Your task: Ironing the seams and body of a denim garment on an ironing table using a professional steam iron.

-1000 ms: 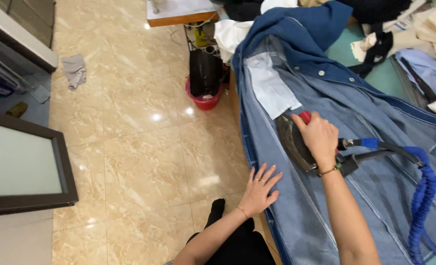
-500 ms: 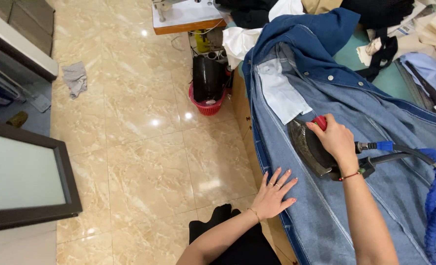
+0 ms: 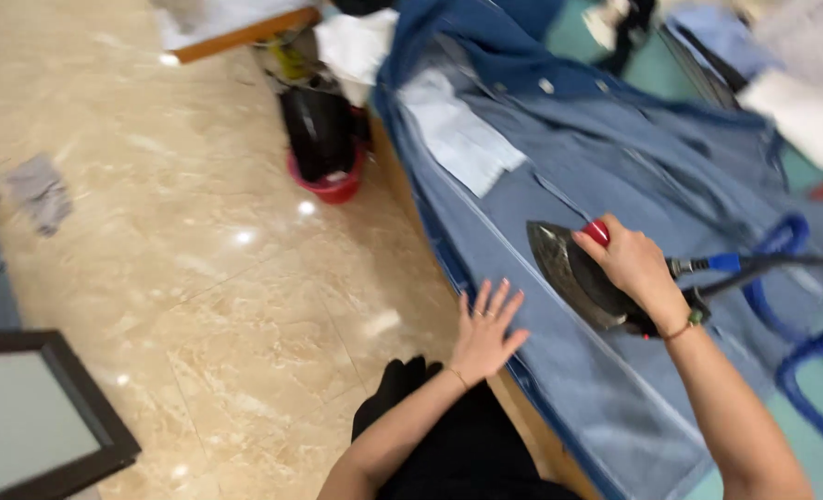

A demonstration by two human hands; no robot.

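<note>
The steam iron (image 3: 578, 276) is held by its red handle in the right hand's (image 3: 635, 264) closed grip, soleplate down on the blue denim garment (image 3: 559, 389). Just left of it, the left hand (image 3: 483, 331) is laid flat with an empty, fingers-spread grip, so the cloth is kept taut at the tabletop's edge.

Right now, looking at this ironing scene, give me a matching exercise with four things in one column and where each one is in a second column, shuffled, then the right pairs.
Column one:
1. left hand
2. right hand
3. red bucket
4. white cloth patch

Column two:
A. on the floor beside the table's edge
B. gripping the handle of the iron
C. lying on the blue garment, up beyond the iron
D. spread flat on the blue garment near the table's edge

Pairs: 1-D, 2-B, 3-A, 4-C
</note>
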